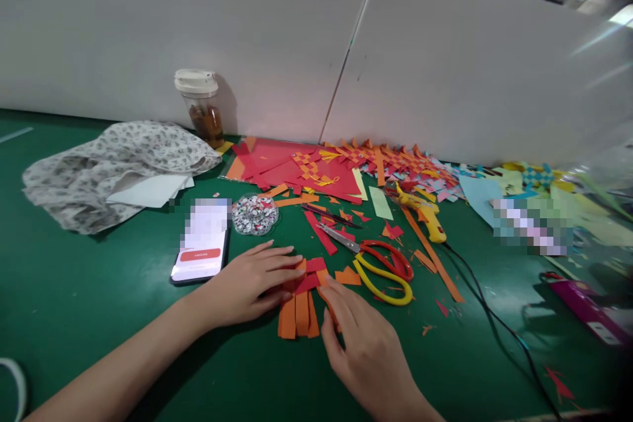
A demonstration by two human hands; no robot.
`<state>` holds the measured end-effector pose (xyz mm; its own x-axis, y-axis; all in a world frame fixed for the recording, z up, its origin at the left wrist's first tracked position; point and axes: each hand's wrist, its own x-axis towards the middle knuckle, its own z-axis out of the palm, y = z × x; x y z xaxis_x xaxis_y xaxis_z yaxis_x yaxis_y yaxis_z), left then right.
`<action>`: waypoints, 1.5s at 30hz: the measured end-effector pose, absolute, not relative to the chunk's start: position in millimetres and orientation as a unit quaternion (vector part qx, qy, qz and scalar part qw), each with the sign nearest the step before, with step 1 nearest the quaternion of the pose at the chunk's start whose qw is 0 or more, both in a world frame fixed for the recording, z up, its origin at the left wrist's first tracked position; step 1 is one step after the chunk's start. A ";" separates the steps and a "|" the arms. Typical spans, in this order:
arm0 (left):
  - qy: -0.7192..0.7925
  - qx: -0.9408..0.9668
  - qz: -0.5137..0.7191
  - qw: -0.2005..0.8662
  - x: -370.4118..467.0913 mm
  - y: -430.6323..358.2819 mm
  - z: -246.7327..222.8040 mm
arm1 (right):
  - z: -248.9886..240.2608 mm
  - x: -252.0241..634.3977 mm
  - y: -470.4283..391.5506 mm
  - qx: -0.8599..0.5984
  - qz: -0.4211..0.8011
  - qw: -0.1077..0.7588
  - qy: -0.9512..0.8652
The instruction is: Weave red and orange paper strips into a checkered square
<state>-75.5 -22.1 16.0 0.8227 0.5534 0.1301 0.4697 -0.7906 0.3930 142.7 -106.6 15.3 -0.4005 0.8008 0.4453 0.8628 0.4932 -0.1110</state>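
Observation:
Orange and red paper strips, woven together (pixel 301 310), lie on the green table between my hands. My left hand (pixel 252 283) rests flat at their left side, fingers stretched out and tips touching the weave. On the other side, my right hand (pixel 363 336) has its thumb and fingers closed around an orange paper strip (pixel 332 306) at the weave's right edge; its fingers partly hide that strip. Scissors (pixel 380 267) with one red and one yellow handle lie just beyond my right hand, blades apart. A short orange paper piece (pixel 347 275) sits between them and the weave.
Left of the weave are a phone (pixel 202 237) and a clear container of small eyes (pixel 256 213). A yellow glue gun (pixel 422 212) trails a black cord at right. Woven paper fish (pixel 390 161) and a lidded drink cup (pixel 202 105) stand near the wall.

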 end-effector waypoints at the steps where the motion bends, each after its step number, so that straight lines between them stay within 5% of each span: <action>1: 0.275 0.938 0.121 0.171 -73.3 -23.3 14.6 | 15.2 142.9 -107.1 -0.502 -0.066 0.224 -0.833; 16: 0.272 0.946 0.142 0.109 -64.0 -30.2 14.0 | 21.6 146.9 -102.2 -0.596 0.006 0.254 -0.762; 28: 0.236 0.957 0.110 0.125 -64.6 -31.9 11.6 | 32.7 153.9 -79.2 -0.596 0.387 0.350 -0.610; 31: 0.232 0.958 0.112 0.128 -65.0 -31.8 11.4 | 30.0 148.2 -91.8 -0.572 0.327 0.315 -0.683; 36: 0.228 0.959 0.116 0.122 -65.8 -31.1 9.0 | 21.4 150.6 -121.0 -0.469 0.003 0.192 -0.862; 40: 0.233 0.959 0.110 0.117 -66.0 -31.0 8.5 | 20.7 166.4 -125.0 -0.433 -0.060 0.120 -0.891; 45: 0.238 0.955 0.117 0.132 -64.1 -31.7 9.5 | 29.6 169.2 -127.2 -0.434 -0.092 0.234 -0.865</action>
<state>-64.1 -31.7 9.5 0.8589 0.4863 0.1606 0.4245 -0.8515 0.3079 169.2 -127.2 29.6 -0.5147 0.7079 0.4837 0.7935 0.6070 -0.0440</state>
